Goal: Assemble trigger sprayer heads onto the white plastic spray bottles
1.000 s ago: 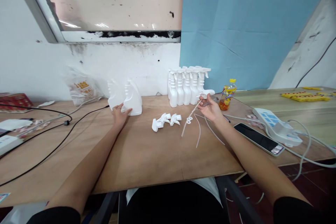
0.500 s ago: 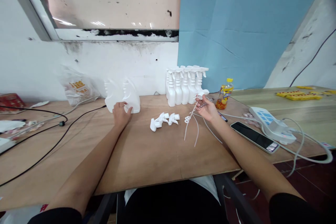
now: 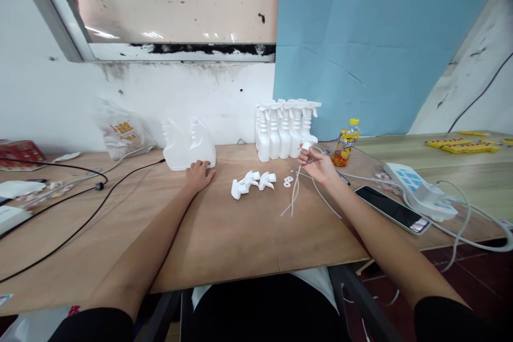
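Observation:
My left hand point(image 3: 199, 175) rests on the table, fingers loosely spread and holding nothing, at the foot of two white bottles without tops point(image 3: 188, 149). Whether its fingertips touch the nearer bottle I cannot tell. My right hand point(image 3: 318, 165) is closed around a white spray trigger head point(image 3: 306, 146), mostly hidden by the fingers. Thin white dip tubes point(image 3: 295, 192) lie below that hand. To their left are small white ring washers point(image 3: 287, 181) and several loose spray trigger heads point(image 3: 250, 180). Behind stands a row of white spray bottles point(image 3: 274, 136) with heads on.
A drink bottle with a yellow cap point(image 3: 347, 142) stands beyond my right hand. Beside my right forearm lie a phone point(image 3: 390, 209) and a white power strip point(image 3: 419, 192) with cables. At the left are a plastic bag point(image 3: 122, 131) and a black cable point(image 3: 120, 197).
My left hand has slid right and toward me, off the front of the bottles. My right hand stays by the spray bottles; the tubes below it have shifted, uncovering the washers.

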A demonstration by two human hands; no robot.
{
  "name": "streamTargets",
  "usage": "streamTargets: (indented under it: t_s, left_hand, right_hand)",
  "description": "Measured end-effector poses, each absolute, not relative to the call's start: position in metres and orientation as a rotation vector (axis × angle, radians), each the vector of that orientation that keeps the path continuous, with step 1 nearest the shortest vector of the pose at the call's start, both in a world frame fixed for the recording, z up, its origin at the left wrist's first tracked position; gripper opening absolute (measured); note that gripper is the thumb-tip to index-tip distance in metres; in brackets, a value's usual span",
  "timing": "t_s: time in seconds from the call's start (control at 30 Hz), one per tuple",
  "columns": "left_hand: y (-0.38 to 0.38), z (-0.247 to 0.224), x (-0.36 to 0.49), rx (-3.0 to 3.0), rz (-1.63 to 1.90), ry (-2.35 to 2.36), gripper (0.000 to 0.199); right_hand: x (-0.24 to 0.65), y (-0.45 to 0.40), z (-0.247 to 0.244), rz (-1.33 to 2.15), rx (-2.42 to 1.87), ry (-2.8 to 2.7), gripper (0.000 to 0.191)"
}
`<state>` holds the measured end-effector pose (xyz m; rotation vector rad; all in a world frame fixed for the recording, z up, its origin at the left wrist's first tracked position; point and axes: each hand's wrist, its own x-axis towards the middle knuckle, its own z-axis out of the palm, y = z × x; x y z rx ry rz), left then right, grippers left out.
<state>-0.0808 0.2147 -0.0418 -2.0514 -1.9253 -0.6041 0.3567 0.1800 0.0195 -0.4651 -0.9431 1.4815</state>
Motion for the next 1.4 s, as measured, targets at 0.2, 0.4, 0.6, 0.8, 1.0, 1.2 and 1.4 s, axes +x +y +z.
streamTargets:
  t_s: [0.2, 0.4, 0.6, 0.8, 1.0, 1.2, 1.4]
  left_hand:
    - [0.211, -0.040, -0.079, -2.055, -0.654, -1.922, 0.042]
    - [0.198, -0.038, -0.060, -2.190, -0.775, -1.769, 0.034]
    - [0.178, -0.029, -0.024, -2.304, -0.949, -1.597, 0.030]
    - [0.137, -0.020, 0.020, -2.557, -1.092, -1.215, 0.025]
    - [0.100, -0.028, 0.058, -2.918, -1.291, -0.974, 0.022]
    - [0.095, -0.036, 0.072, -3.200, -1.396, -1.189, 0.025]
    - [0.105, -0.033, 0.072, -3.477, -2.199, -1.391, 0.050]
  right_hand:
    - [0.372, 0.187, 0.019, 1.435, -0.736, -0.994, 0.026]
    - [0.384, 0.195, 0.016, 1.346, -1.012, -0.982, 0.039]
    - [0.377, 0.198, -0.002, 1.054, -1.189, -1.056, 0.032]
    - [0.376, 0.203, -0.007, 0.718, -1.219, -1.161, 0.019]
    - [0.370, 0.190, 0.000, 0.269, -1.145, -1.454, 0.026]
    - [0.353, 0.179, -0.001, 0.365, -0.976, -1.549, 0.036]
    - [0.331, 0.159, -0.005, -0.017, -1.061, -1.935, 0.043]
